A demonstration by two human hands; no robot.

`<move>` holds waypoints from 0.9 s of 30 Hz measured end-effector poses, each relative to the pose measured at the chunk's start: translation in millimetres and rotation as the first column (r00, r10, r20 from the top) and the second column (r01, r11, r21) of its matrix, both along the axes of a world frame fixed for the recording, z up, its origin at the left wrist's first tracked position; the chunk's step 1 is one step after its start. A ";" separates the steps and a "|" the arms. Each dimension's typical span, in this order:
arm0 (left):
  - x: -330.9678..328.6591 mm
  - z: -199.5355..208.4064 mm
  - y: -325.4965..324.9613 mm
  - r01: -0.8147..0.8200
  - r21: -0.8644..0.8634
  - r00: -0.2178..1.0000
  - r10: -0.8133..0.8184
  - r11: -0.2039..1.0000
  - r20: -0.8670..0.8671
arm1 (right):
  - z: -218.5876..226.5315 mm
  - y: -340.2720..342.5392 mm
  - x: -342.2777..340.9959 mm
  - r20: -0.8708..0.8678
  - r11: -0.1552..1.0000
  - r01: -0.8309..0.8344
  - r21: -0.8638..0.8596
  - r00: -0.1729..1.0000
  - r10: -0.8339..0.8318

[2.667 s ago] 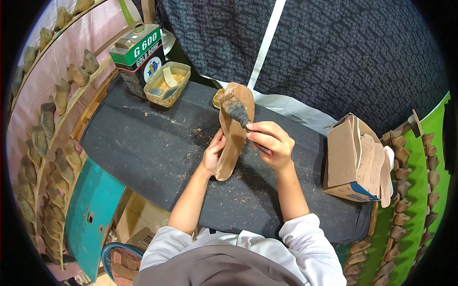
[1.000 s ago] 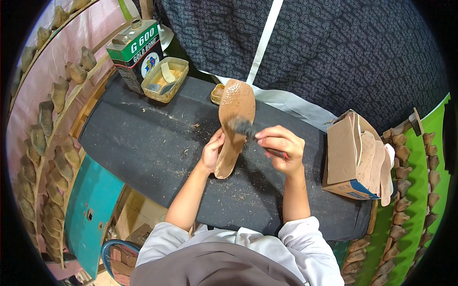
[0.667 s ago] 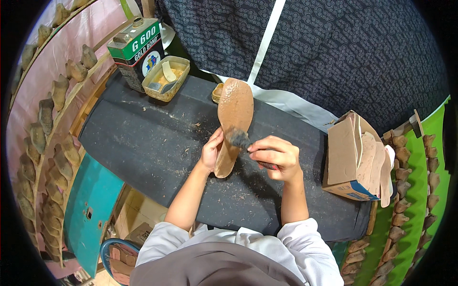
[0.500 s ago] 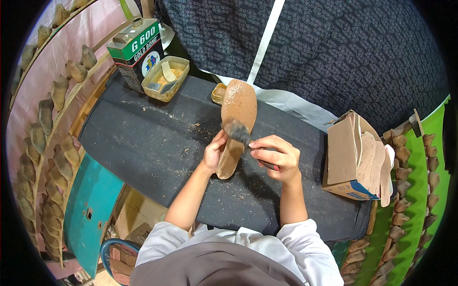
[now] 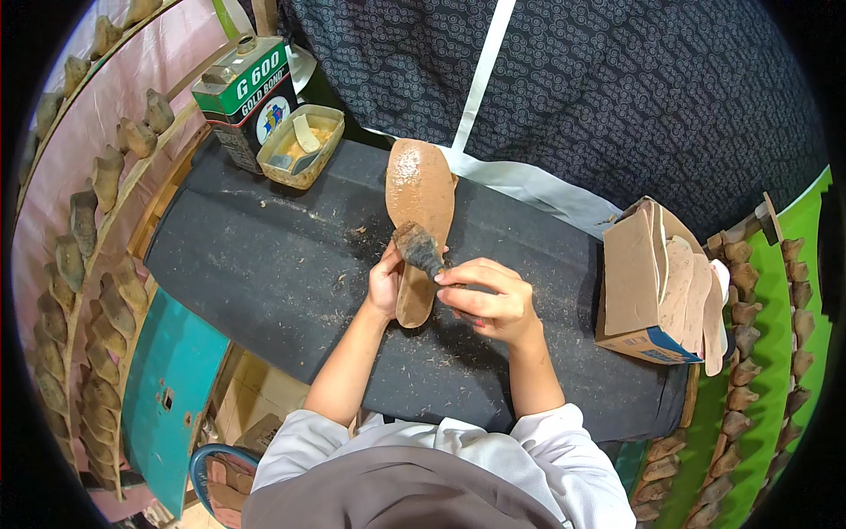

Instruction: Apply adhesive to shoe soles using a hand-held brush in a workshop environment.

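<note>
My left hand (image 5: 384,280) grips a brown shoe sole (image 5: 420,198) by its narrow middle, holding it up over the dark table, toe end pointing away from me. The sole's front part shines wet. In my right hand (image 5: 485,298) is a brush (image 5: 419,246) with dark, matted bristles, pinched near its head. The bristles lie across the waist of the sole, close to my left fingers. Most of the brush handle is hidden inside my right hand.
A green and black metal can (image 5: 248,97) stands at the far left beside a tub (image 5: 304,172) holding yellowish stuff and scoops. At right, a cardboard box (image 5: 630,282) is filled with soles. Wooden shoe lasts (image 5: 745,339) line racks on both sides. Scraps litter the black table cover (image 5: 264,238).
The sole has shifted slightly left and stands more upright. My right hand and the brush have moved left with it. The small container behind the sole is now mostly covered.
</note>
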State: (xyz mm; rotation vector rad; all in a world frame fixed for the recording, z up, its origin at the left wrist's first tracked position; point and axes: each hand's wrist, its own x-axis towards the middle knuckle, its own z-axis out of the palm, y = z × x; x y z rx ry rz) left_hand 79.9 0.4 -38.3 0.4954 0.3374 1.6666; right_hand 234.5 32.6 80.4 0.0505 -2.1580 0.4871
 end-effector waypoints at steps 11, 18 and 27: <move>-7.1 1.7 -0.7 -0.047 0.049 0.989 0.040 0.998 0.145 | -0.6 -13.1 0.6 0.033 0.997 -0.078 0.025 0.996 0.077; -8.9 1.8 0.2 -0.112 0.039 0.993 0.111 0.993 0.033 | 1.8 -17.2 4.0 0.230 0.979 -0.197 -0.052 0.952 0.203; -8.7 5.0 -0.5 -0.129 0.013 0.989 0.128 0.992 0.070 | -6.8 -18.4 2.3 0.155 0.986 -0.160 -0.055 0.974 0.167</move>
